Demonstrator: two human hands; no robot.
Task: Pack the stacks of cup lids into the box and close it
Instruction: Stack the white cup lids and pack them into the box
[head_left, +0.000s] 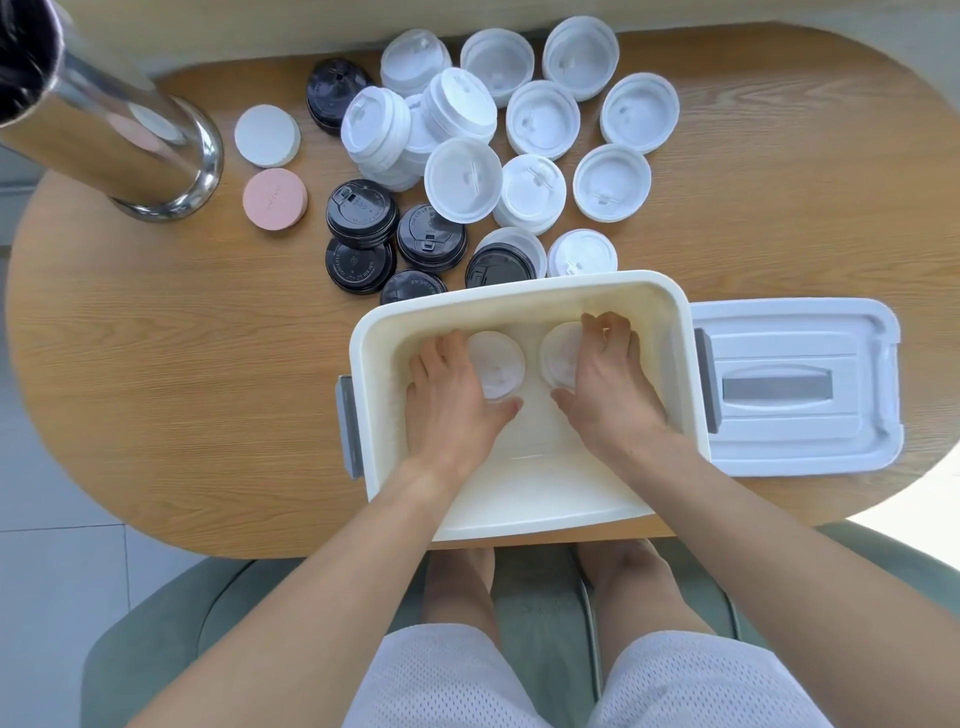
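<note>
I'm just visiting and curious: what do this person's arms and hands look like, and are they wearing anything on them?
Both arms are bare to the edge of the view: no sleeves show. The left hand and the right hand wear no gloves, and no rings, watch or bracelet show. Lower down, the person wears white mesh shorts.

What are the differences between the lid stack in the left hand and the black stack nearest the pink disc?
The stack in the left hand is white; the black stack is dark with printed marks. The white one sits inside the box, gripped by the left hand; the black one stands free on the table, beside the pink disc, untouched. Both are round cup lids stacked one on another.
</note>
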